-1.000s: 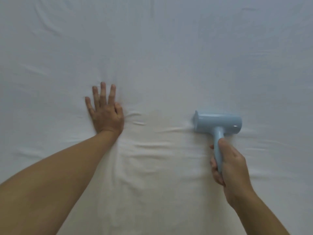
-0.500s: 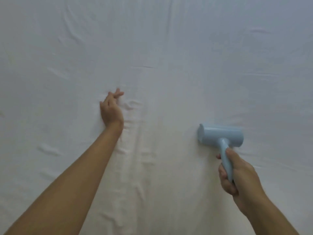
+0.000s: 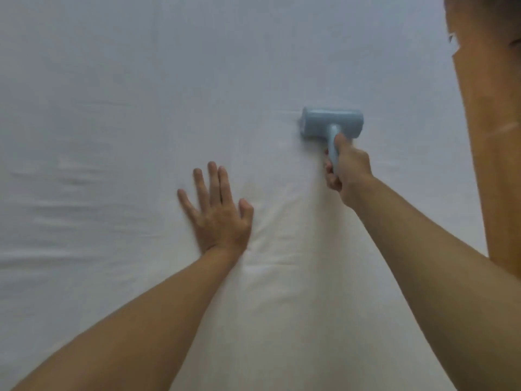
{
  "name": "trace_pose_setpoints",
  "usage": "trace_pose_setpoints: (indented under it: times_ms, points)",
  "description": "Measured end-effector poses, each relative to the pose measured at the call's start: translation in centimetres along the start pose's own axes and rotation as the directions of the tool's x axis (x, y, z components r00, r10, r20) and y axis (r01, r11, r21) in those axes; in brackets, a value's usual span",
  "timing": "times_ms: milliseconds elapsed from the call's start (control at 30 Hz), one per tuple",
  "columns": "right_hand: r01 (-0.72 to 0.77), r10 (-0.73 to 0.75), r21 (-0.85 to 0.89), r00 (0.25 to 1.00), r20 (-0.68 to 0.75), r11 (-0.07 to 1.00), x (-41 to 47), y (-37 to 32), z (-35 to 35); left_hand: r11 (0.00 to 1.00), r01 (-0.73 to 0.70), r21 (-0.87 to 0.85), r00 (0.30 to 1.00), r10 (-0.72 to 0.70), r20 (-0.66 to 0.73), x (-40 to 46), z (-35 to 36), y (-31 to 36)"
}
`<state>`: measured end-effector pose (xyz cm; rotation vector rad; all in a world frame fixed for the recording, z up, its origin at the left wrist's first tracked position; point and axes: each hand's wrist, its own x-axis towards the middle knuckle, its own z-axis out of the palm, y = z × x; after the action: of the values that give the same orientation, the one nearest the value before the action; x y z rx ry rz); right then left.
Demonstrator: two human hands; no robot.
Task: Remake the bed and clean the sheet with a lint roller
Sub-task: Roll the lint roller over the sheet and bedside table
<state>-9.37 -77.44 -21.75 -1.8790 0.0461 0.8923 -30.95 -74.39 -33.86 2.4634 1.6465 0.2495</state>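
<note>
A white sheet point(image 3: 112, 108) fills almost the whole view, with shallow creases at the left and between my arms. A light blue lint roller point(image 3: 331, 123) lies with its head on the sheet right of centre, handle pointing toward me. My right hand point(image 3: 348, 170) is closed around that handle. My left hand point(image 3: 218, 213) rests palm down on the sheet with fingers spread, to the left of and nearer than the roller.
An orange-brown wooden surface point(image 3: 496, 136) runs down the right edge of the view beside the sheet. The sheet stretches on to the left and far side.
The view has swung right, bringing the wooden surface into sight. My right hand has pushed the roller farther away. My left hand, half curled a moment ago, lies flat again, closer to the roller.
</note>
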Motion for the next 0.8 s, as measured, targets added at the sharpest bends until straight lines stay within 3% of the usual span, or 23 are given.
trace_pose_setpoints:
  times_ms: [100,300,400,500,533,633,800]
  points:
    - [-0.053,0.054,-0.015,0.998,0.018,0.998,-1.3,3.9,-2.1,1.000,-0.006,0.023,1.000,0.006,0.012,-0.1,0.1,0.3]
    - [-0.167,0.171,-0.051,0.982,0.080,0.985,-12.9,14.2,-9.7,0.999,0.018,0.029,1.000,-0.019,0.019,-0.3,0.1,0.2]
    - [-0.205,0.205,-0.002,0.976,0.070,0.979,-16.0,16.3,-12.0,0.998,0.043,0.038,0.998,-0.044,0.033,-0.1,-0.5,0.1]
    - [-0.246,0.240,0.118,0.969,0.065,0.962,-15.4,13.9,-13.4,0.961,0.252,-0.112,0.966,-0.244,0.081,-1.7,-1.7,4.2]
    - [-0.222,0.214,0.139,0.974,0.074,0.965,-14.5,12.5,-13.9,0.962,0.236,-0.139,0.969,-0.222,0.108,-2.8,-1.6,6.8]
    - [-0.105,0.107,0.148,0.994,-0.002,0.983,-10.1,7.2,-15.5,0.998,-0.056,-0.017,0.992,0.057,0.111,-6.5,0.2,12.7]
    - [-0.002,0.006,0.089,0.999,-0.048,0.996,2.5,-1.4,-16.1,0.994,-0.053,0.093,0.998,0.050,0.035,-6.6,2.6,12.2]
